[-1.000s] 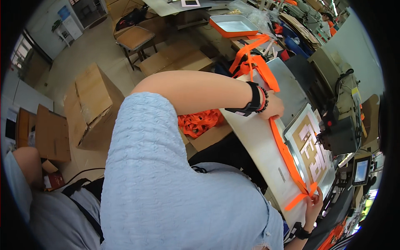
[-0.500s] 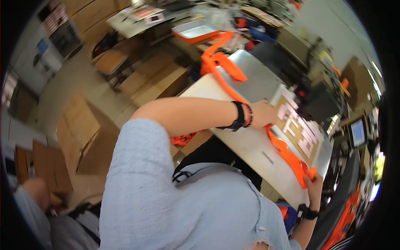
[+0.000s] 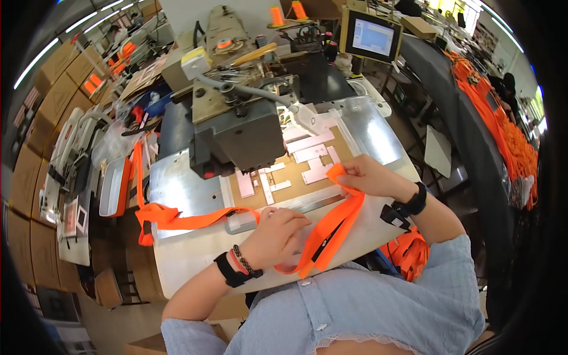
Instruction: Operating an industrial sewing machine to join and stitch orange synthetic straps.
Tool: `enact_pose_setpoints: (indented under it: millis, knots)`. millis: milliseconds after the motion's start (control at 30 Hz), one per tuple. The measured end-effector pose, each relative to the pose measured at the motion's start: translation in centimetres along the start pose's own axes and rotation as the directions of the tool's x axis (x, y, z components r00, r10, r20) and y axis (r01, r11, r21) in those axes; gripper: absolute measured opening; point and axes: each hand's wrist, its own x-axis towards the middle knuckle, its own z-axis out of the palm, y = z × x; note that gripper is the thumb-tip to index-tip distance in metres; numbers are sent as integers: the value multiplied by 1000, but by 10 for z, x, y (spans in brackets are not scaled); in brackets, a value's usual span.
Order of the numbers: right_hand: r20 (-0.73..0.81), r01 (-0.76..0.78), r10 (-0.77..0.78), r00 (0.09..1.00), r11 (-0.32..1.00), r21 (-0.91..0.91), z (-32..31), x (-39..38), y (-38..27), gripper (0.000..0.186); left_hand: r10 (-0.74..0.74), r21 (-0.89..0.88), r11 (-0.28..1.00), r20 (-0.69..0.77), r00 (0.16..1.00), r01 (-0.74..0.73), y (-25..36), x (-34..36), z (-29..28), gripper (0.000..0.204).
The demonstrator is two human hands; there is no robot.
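Observation:
My left hand (image 3: 274,235) is curled over a long orange strap (image 3: 195,218) at the table's front (image 3: 192,257), its fingers closed round it. My right hand (image 3: 361,176) pinches the strap's folded part, raised at the near right of the jig; a black piece shows along this hanging length. A brown jig board (image 3: 299,183) with pink cut-out pieces (image 3: 313,172) lies in a clear frame beneath a dark sewing machine head (image 3: 236,142). More strap is heaped at the table's left.
An orange-rimmed tray (image 3: 115,186) sits at the left. A screen (image 3: 370,36) and thread spools (image 3: 278,16) stand behind. Piled orange straps (image 3: 497,136) cover a long dark surface at the right; another orange bundle (image 3: 408,254) lies below the table. Cardboard boxes line the left.
My view has turned right to face the machine squarely. My right hand has moved from the right end up beside the jig with the strap; my left hand has come down toward the front edge.

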Motion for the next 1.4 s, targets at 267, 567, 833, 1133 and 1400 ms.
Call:
enact_pose_setpoints:
  millis: [267, 567, 833, 1133, 1400]
  knots:
    - [298, -17, -7, 955, 997, 79, -3, 29, -24, 31, -203, -291, 951, -337, 919, 103, 10, 49, -14, 58]
    - [25, 333, -332, 943, 938, -95, 19, 29, -9, 33, -155, -13, 988, -220, 963, 156, -23, 45, -1, 35]
    - [106, 287, -267, 958, 909, -303, 15, 40, 2, 26, -579, -604, 610, 103, 809, 514, -34, 38, -15, 25]
    - [160, 242, -211, 964, 947, -210, 40, 87, -10, 19, -626, -713, 409, 234, 744, 569, -57, 36, -19, 34]
    - [196, 215, -166, 967, 939, -269, 28, 137, -3, 30, -605, -207, 796, -294, 740, 569, -50, 8, -36, 22]
